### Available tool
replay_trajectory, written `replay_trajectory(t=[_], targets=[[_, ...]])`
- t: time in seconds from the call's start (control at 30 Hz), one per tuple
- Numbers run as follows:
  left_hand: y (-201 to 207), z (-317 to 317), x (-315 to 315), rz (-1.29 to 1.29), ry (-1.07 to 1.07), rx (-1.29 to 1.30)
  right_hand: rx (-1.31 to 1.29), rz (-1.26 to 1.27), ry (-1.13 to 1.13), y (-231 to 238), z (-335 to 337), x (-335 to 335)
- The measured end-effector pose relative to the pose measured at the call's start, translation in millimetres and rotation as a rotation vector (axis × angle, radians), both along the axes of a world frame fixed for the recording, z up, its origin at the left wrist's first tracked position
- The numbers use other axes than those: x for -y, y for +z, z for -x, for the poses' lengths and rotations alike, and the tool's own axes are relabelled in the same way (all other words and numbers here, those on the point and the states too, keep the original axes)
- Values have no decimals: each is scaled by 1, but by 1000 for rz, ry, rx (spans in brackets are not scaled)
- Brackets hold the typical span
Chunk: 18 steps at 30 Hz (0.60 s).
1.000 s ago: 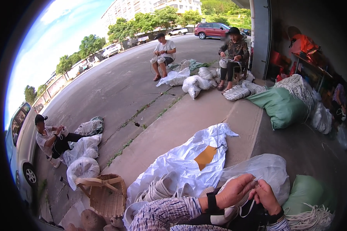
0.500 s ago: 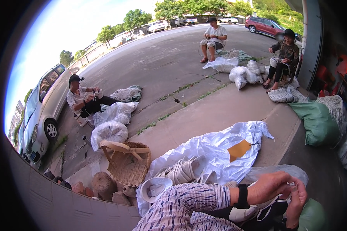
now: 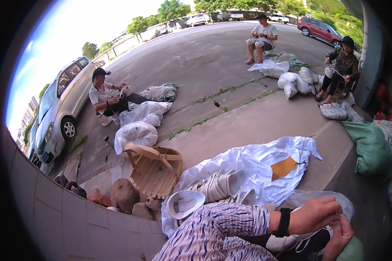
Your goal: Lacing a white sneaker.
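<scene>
My left hand, a black band at its wrist and a patterned sleeve behind it, is closed in a pinch at the lower right. Its fingertips meet those of my right hand, closed as well. Something small and pale shows between them, too small to name. Just below the hands is a whitish shoe with a thin white lace looping from it, partly hidden by my left arm. Beside my sleeve, a nested row of pale shoe uppers and one single upper lie on a white plastic sheet.
A wicker basket stands left of the sheet, by bricks and stones. An orange-brown card lies on the sheet. Three people sit farther off among white bags. A green sack stands right; a silver van is parked left.
The whole view has shifted, so the surroundings sit farther right. My left fingers have come down over the right fingertips; both hands stay close together.
</scene>
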<state>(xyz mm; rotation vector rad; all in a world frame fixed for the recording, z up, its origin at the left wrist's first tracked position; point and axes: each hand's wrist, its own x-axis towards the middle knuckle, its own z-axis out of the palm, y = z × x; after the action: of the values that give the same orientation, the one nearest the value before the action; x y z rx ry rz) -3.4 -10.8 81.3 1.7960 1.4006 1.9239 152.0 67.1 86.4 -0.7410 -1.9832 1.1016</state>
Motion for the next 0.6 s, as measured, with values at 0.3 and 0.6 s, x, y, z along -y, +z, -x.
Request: replay_trajectory(t=[0.3,0.6], targets=[[1,-1,6,-36,-15,-76,171,-125,40,15,0,10],[0,-3,8,78,-233,131,81,289,182,3,-15,2]])
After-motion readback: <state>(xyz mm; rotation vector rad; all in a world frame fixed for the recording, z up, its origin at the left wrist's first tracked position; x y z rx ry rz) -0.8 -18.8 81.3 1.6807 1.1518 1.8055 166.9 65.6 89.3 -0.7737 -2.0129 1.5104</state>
